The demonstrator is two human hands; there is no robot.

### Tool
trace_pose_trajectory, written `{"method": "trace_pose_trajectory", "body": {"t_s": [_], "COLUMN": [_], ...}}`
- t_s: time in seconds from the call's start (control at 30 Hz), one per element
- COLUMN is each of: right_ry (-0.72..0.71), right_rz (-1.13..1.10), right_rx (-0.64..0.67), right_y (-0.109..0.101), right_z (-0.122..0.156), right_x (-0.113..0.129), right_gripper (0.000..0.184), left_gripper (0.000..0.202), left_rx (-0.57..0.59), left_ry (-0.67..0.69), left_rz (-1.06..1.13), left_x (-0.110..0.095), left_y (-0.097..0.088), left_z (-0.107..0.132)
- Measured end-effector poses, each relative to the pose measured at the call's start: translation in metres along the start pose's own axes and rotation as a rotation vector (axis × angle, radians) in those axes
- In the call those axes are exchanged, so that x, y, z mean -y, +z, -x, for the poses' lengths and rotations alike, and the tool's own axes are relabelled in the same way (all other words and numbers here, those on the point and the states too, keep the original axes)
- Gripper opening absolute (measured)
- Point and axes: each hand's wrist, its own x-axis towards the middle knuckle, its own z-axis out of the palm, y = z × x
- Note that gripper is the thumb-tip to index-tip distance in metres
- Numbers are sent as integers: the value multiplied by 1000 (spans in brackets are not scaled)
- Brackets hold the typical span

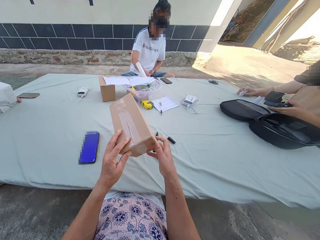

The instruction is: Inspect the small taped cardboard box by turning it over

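Observation:
A small brown cardboard box, sealed with clear tape, is held tilted above the near edge of the pale green sheet. My left hand grips its near left corner with the fingers wrapped round it. My right hand holds its near right corner with the fingertips. A black marker lies on the sheet just behind my right hand. A phone with a blue screen lies to the left of the box.
Across the sheet sit a second cardboard box, a clear plastic bowl, a yellow tape measure, papers with a pen and chargers. An open black case lies at right. One person sits opposite, another's hands are at the right edge.

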Motion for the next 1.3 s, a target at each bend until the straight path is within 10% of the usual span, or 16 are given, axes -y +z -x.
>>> {"method": "trace_pose_trajectory", "body": {"t_s": [0.53,0.93,1.3], "right_ry": [51,47,-21], "right_rz": [-268,-68,-155], "right_rx": [-107,-90,-159], "right_y": [0,-3,-7], "right_z": [0,-4,-7], "right_x": [13,0,-1], "right_gripper": [61,56,74], "left_gripper": [35,50,19], "left_rx": [74,28,14], "left_ry": [144,43,157], "left_rz": [20,166,-171], "left_x": [1,0,-14], "left_y": [4,4,0], "left_z": [0,-1,-5]}}
